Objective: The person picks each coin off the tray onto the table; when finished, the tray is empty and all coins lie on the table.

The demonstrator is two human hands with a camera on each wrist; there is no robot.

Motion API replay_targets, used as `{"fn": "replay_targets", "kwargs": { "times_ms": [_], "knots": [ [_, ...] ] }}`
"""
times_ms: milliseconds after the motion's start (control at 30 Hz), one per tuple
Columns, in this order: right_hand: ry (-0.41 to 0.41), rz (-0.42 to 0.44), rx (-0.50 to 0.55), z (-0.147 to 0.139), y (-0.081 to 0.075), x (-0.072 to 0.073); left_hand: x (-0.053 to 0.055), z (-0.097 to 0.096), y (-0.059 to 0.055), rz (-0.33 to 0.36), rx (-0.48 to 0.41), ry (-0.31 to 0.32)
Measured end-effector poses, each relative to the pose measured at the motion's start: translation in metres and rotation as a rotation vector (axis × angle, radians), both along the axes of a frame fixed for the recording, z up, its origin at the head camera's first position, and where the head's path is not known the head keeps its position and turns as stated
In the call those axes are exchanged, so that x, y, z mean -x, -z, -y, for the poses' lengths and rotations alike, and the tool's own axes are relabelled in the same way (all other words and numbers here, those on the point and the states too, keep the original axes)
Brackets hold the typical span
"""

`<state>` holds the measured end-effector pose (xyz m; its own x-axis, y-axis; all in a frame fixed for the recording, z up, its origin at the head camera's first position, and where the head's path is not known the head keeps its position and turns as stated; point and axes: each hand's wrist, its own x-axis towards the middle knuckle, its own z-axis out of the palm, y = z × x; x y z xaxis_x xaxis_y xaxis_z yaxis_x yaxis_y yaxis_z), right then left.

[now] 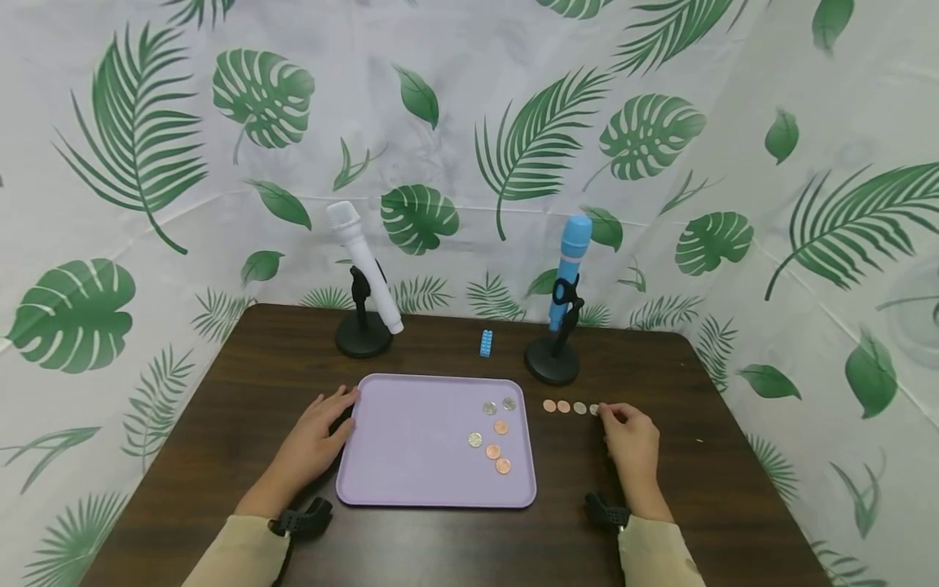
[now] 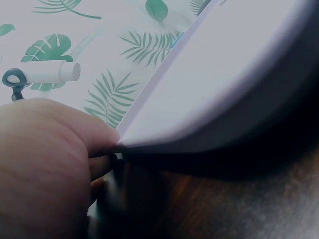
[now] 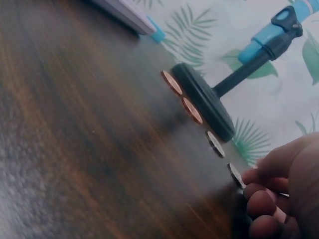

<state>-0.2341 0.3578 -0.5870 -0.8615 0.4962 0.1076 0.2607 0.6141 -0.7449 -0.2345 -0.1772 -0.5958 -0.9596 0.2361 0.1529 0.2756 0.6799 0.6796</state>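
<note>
My left hand (image 1: 317, 440) rests at the left edge of the lilac tray (image 1: 411, 499), its fingers touching the rim near the far corner. Silver coins (image 1: 475, 440) and copper coins (image 1: 493, 451) lie scattered in the tray's right half. Right of the tray, a row of coins on the table runs from two copper coins (image 1: 549, 406) to a silver coin (image 1: 579, 408) and an end silver coin (image 3: 236, 175). My right hand (image 1: 632, 440) pinches that end coin at its right edge, with its other fingers curled; the fingertips partly hide it.
Behind the tray, a white microphone (image 1: 370, 269) leans in a black stand (image 1: 363, 336). A blue microphone (image 1: 568, 265) sits in another stand (image 1: 552, 361), close behind the coin row. A small blue block (image 1: 487, 343) lies between them. A leaf-print cloth (image 1: 455, 98) hangs behind the dark wooden table (image 1: 433, 546).
</note>
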Motion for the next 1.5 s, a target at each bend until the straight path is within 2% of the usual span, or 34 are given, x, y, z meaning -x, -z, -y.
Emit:
{"fn": "replay_targets", "kwargs": {
  "times_ms": [133, 300, 400, 467, 533, 600, 700, 767, 867, 933, 1133, 1200, 1400, 1500],
  "knots": [
    [0.004, -0.056, 0.009, 0.0, 0.0, 0.0, 0.0, 0.0, 0.0, 0.006, -0.002, -0.001],
    [-0.038, -0.266, 0.049, 0.014, -0.003, -0.002, 0.0, 0.001, -0.002, 0.013, -0.007, -0.003],
    [-0.126, -0.367, 0.094, 0.03, -0.007, -0.003, 0.0, 0.002, -0.003, 0.014, -0.006, -0.002],
    [-0.22, -0.393, 0.121, 0.043, -0.008, -0.005, 0.0, 0.002, -0.003, 0.018, -0.004, 0.0],
    [-0.348, -0.375, 0.15, 0.057, -0.008, -0.007, 0.0, 0.001, -0.003, 0.018, -0.006, 0.002],
    [-0.5, -0.315, 0.162, 0.071, -0.007, -0.01, 0.0, 0.001, -0.003, 0.02, -0.005, 0.003],
    [-0.7, -0.164, 0.112, 0.088, -0.005, -0.015, -0.001, 0.001, -0.003, 0.016, -0.007, 0.003],
    [-0.78, -0.075, 0.065, 0.094, -0.004, -0.018, -0.001, 0.001, -0.003, 0.017, -0.007, 0.003],
    [-0.819, 0.025, 0.01, 0.098, -0.003, -0.018, 0.0, 0.001, -0.003, 0.022, -0.011, 0.004],
    [-0.834, 0.056, -0.013, 0.098, -0.003, -0.018, 0.0, 0.001, -0.003, 0.026, -0.012, 0.001],
    [-0.903, 0.081, -0.153, 0.098, -0.005, -0.017, 0.0, 0.001, -0.005, 0.016, -0.012, -0.005],
    [-0.912, 0.082, -0.169, 0.098, -0.007, -0.018, 0.0, 0.0, -0.005, 0.013, -0.01, -0.003],
    [-0.937, 0.09, -0.126, 0.094, -0.007, -0.018, -0.001, 0.0, -0.004, 0.026, -0.01, -0.001],
    [-0.934, 0.111, -0.006, 0.089, -0.003, -0.016, -0.002, 0.001, -0.005, 0.03, -0.011, -0.004]
  ]
}}
